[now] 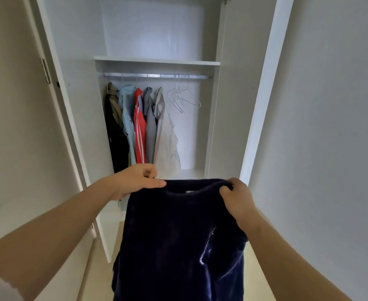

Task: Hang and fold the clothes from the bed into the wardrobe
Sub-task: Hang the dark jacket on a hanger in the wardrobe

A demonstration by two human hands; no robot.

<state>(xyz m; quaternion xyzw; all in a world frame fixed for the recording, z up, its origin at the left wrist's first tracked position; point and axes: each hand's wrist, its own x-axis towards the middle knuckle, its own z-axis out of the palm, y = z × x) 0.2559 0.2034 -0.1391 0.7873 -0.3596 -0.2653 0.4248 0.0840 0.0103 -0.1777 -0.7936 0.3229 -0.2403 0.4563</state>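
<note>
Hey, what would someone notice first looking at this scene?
A dark navy garment fills the lower middle, held up near its collar by the left hand and right hand. Behind it, the open wardrobe shows a red jacket among hung clothes, with empty hangers to their right.

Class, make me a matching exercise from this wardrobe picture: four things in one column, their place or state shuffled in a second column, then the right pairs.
Column one
1. navy garment
2. red jacket
3. wire hangers
4. shelf

Column two
a. bare, on the right part of the rail
b. just above the rail
c. held at its top edge by the left hand and right hand
d. hanging between a light blue top and a grey top

Pairs: 1-c, 2-d, 3-a, 4-b.
</note>
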